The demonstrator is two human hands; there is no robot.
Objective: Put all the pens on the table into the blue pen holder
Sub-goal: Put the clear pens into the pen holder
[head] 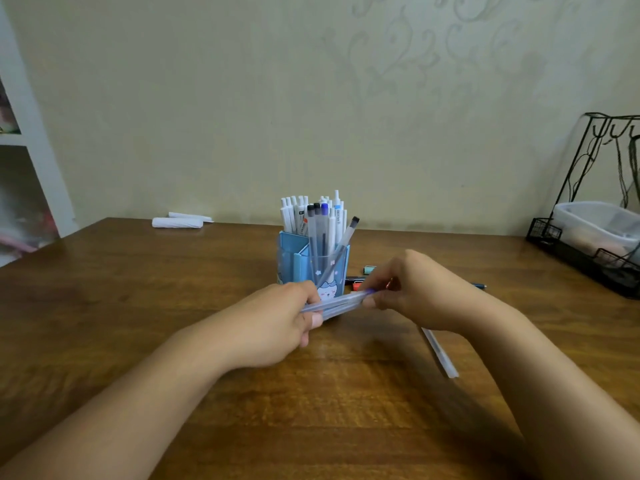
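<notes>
Translucent pens (341,301) pinched in a bundle between left hand (277,323) and right hand (408,292), just before the crowded blue pen holder (301,261); risked slipping loose or snagging on standing pens and tipping it; more pens (438,351) lay on the table (173,341).

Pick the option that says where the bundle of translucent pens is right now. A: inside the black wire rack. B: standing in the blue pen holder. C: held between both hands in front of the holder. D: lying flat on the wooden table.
C: the left hand and right hand each grip an end of the bundle of translucent pens, in front of the blue pen holder.
</notes>
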